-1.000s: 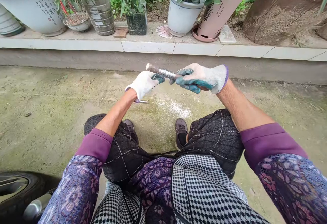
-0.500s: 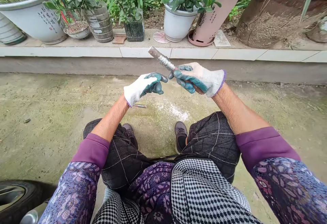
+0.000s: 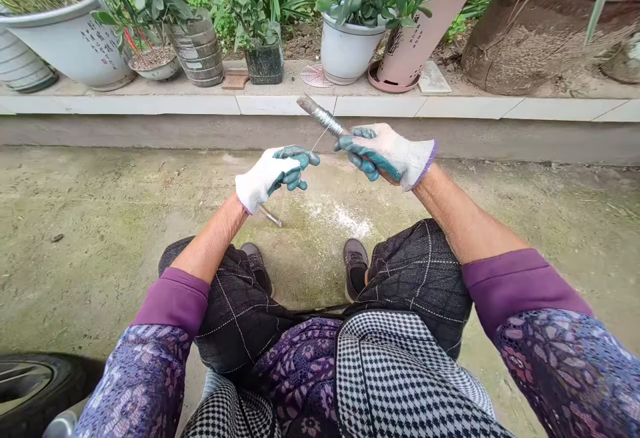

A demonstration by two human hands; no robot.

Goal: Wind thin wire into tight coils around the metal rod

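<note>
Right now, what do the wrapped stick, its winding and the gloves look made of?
Stick: probably wood; matte grey-brown, though worn metal isn't excluded.
Winding: likely metal wire; bright silver glints on thin, close turns.
Gloves: seemingly knit fabric; matte white, visible texture. Teal coating: perhaps rubber, smooth-looking.

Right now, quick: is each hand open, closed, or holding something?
Left hand: partly curled, thin strand running to it; firm grip can't be told.
Right hand: closed, holding the silver-wrapped stick.
</note>
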